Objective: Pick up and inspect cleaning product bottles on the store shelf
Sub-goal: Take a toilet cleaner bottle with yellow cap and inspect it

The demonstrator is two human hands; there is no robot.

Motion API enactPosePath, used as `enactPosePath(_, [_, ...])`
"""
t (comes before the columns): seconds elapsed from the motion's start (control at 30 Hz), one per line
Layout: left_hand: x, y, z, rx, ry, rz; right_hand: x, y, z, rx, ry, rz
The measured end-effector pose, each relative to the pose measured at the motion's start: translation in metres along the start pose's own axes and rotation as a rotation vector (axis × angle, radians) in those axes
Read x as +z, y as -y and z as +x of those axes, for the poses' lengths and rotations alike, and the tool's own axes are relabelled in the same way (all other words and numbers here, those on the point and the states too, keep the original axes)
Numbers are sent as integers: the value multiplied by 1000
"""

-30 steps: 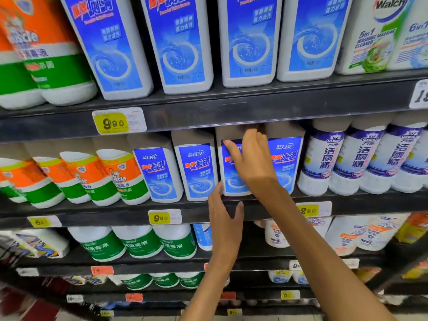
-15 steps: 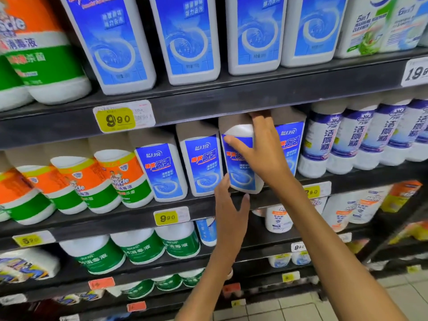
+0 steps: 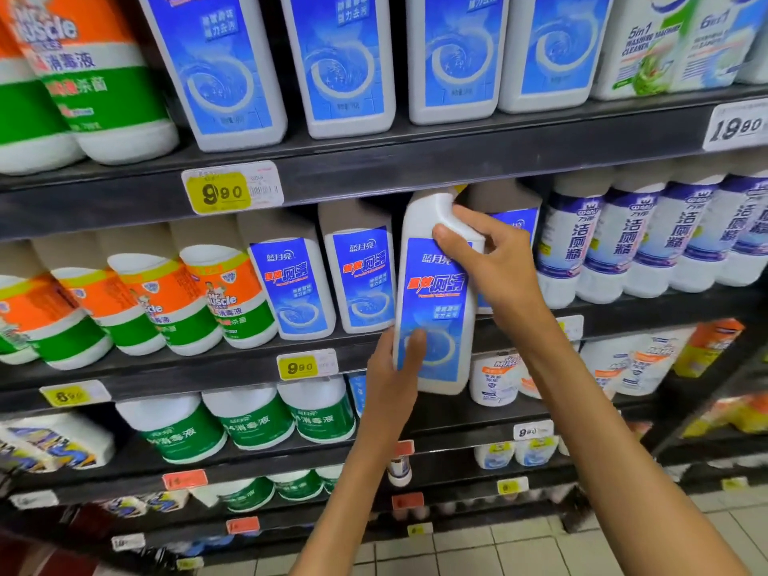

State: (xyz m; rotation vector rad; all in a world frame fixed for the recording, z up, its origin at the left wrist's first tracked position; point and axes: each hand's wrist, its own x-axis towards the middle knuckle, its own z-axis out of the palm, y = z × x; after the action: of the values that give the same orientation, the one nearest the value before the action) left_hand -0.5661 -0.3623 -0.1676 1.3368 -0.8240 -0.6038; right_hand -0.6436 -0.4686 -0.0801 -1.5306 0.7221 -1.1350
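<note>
A white bottle with a blue label [image 3: 436,301] is out in front of the second shelf [image 3: 166,367], upright and slightly tilted. My right hand [image 3: 482,264] grips its upper shoulder, thumb across the label's top edge. My left hand [image 3: 395,367] holds its lower left side, thumb lying on the label. The bottle's cap is hidden behind the upper shelf's edge. Matching blue-label bottles [image 3: 291,284] stand to its left on the same shelf.
Larger blue-label bottles [image 3: 345,64] fill the top shelf. Orange-and-green bottles [image 3: 199,301] stand at the left, white-and-purple bottles [image 3: 623,243] at the right. Green-label jugs [image 3: 249,421] sit on the lower shelf. Yellow price tags [image 3: 307,365] line the shelf edges. Tiled floor [image 3: 519,546] lies below.
My right hand has pulled the bottle forward off the shelf and down. My left hand rose from below and took hold of its lower side.
</note>
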Motion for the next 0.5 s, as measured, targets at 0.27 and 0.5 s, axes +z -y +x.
enactPosePath(0.27, [-12, 4, -46, -191, 171, -162, -14, -7, -22, 269, 271, 300])
enactPosePath(0.5, [-21, 18, -59, -400, 309, -212, -6, -29, -34, 523, 341, 876])
